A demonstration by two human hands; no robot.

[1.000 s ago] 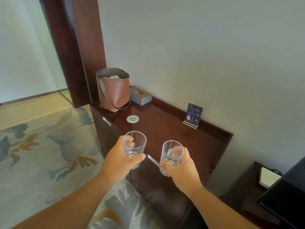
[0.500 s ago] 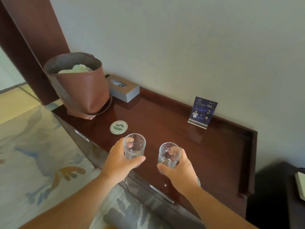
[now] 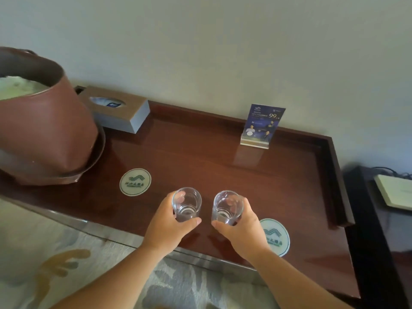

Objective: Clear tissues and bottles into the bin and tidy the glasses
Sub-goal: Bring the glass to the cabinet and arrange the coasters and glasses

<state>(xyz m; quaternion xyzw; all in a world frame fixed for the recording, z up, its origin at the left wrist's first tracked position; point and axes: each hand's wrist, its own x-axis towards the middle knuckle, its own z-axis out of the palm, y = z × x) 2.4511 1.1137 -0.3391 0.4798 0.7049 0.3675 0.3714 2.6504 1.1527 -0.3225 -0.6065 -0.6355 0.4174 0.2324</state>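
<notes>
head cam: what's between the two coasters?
Head view: the left glass in the left hand and the right glass in the right hand.

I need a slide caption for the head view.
Left hand grips the left glass, right hand the right glass, between two coasters on the sideboard.

Qty 1: counter.
Qty 2: left grip, right grip.
Qty 2: left glass, right glass; clear, 1 ea. per grip.
Qty 2: left coaster, right coaster; round, w/ green logo.
Qty 1: bin.
Qty 1: tissue box.
Qty 1: promo card w/ stand.
Qty 1: white flat unit, beside counter.
</notes>
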